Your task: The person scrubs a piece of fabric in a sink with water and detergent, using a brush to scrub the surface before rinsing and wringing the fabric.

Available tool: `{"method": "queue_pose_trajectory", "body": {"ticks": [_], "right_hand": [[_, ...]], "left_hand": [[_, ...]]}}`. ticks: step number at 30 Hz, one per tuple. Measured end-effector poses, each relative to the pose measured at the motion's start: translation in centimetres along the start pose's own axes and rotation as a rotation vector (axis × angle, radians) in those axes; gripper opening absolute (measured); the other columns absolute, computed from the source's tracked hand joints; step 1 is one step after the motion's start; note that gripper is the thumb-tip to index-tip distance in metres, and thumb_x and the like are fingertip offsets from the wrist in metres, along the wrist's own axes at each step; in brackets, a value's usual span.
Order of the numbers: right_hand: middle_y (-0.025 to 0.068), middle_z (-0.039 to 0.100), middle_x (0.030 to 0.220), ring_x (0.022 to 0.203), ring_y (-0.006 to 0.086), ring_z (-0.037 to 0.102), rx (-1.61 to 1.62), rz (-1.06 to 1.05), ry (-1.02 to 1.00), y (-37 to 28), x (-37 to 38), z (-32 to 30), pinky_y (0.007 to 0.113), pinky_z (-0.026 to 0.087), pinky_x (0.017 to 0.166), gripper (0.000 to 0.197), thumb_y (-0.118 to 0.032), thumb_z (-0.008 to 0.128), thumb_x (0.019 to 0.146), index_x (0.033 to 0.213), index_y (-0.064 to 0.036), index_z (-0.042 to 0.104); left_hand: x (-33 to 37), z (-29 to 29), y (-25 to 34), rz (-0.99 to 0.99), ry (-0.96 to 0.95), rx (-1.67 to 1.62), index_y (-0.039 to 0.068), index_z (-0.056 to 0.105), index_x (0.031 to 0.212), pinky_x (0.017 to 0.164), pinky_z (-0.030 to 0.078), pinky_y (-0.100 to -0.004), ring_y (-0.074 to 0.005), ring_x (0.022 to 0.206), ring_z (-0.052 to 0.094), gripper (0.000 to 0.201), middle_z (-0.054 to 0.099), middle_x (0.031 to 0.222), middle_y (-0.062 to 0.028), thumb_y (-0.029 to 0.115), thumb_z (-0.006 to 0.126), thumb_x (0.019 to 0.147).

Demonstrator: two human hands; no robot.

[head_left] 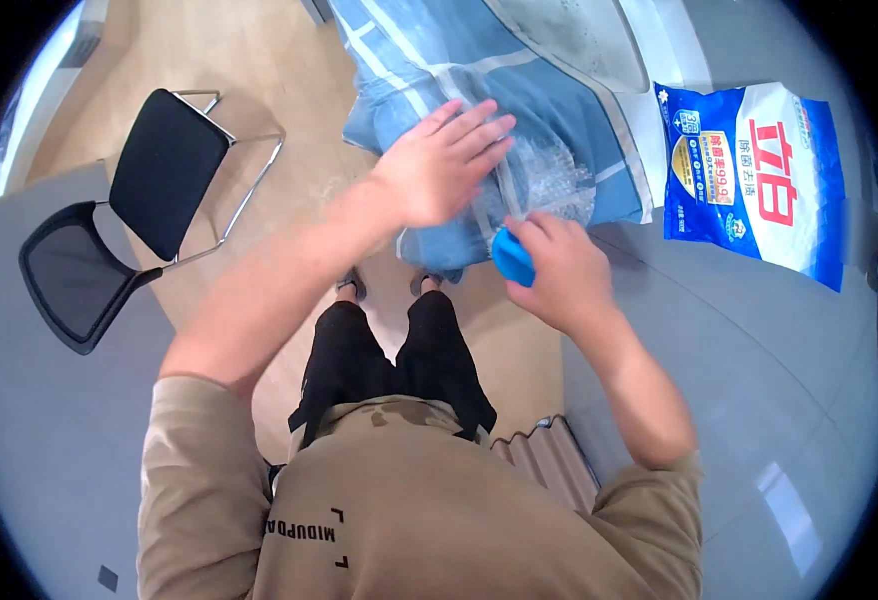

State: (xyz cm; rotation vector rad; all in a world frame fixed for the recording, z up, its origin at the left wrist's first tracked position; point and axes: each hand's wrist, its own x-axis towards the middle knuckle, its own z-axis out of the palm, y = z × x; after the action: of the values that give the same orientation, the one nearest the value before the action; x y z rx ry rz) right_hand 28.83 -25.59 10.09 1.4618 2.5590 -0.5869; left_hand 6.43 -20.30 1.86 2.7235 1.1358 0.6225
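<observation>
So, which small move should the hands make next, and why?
Perhaps the right hand should slide the blue tool onto the foamy-looking patch of the striped blue cloth: the tool is in its grip, close to that patch, and the left hand, open over the cloth, could steady it.

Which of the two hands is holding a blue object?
The right hand grips the blue object. The left hand, spread over the blue fabric, holds nothing visible.
</observation>
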Motion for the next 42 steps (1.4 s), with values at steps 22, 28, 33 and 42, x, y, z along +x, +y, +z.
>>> {"method": "queue_pose_trajectory", "body": {"ticks": [22, 28, 33, 42], "right_hand": [[0.0086, 0.063, 0.114, 0.095, 0.0348, 0.064, 0.081, -0.034, -0.008, 4.9, 2.5, -0.5, 0.045, 0.056, 0.079, 0.06, -0.022, 0.082, 0.065, 0.12, -0.0145, 0.061], [0.0097, 0.064, 0.109, 0.095, 0.0341, 0.064, -0.009, -0.015, 0.127, 2.4, 2.8, 1.6, 0.044, 0.056, 0.078, 0.06, -0.022, 0.082, 0.064, 0.12, -0.0156, 0.063], [0.012, 0.066, 0.106, 0.093, 0.0349, 0.065, 0.072, 0.071, 0.055, 2.6, 2.1, -0.4, 0.043, 0.055, 0.081, 0.063, -0.021, 0.081, 0.063, 0.122, -0.013, 0.063], [0.0108, 0.062, 0.113, 0.098, 0.0351, 0.063, 0.221, 0.312, 0.078, -2.8, 1.9, 2.5, 0.044, 0.055, 0.082, 0.067, -0.023, 0.083, 0.064, 0.126, -0.0123, 0.062]], "left_hand": [[4.1, 3.1, -4.0, -0.178, -0.197, 0.17, 0.0, 0.048, 0.142, 0.123, 0.018, -0.0431, -0.0274, 0.145, 0.033, 0.063, 0.043, 0.153, -0.0132, 0.045, 0.046, 0.099], [4.8, 2.7, -4.2, -0.185, -0.233, 0.165, -0.002, 0.046, 0.142, 0.122, 0.02, -0.0457, -0.0308, 0.145, 0.034, 0.062, 0.044, 0.151, -0.0157, 0.04, 0.047, 0.098], [5.0, 2.2, -4.2, -0.212, -0.321, 0.107, -0.006, 0.044, 0.142, 0.122, 0.018, -0.048, -0.032, 0.144, 0.034, 0.065, 0.047, 0.148, -0.0186, 0.041, 0.045, 0.097], [5.1, 2.5, -4.4, -0.185, -0.265, 0.124, -0.006, 0.043, 0.143, 0.122, 0.017, -0.0474, -0.0314, 0.146, 0.032, 0.066, 0.042, 0.152, -0.0188, 0.041, 0.045, 0.097]]}}
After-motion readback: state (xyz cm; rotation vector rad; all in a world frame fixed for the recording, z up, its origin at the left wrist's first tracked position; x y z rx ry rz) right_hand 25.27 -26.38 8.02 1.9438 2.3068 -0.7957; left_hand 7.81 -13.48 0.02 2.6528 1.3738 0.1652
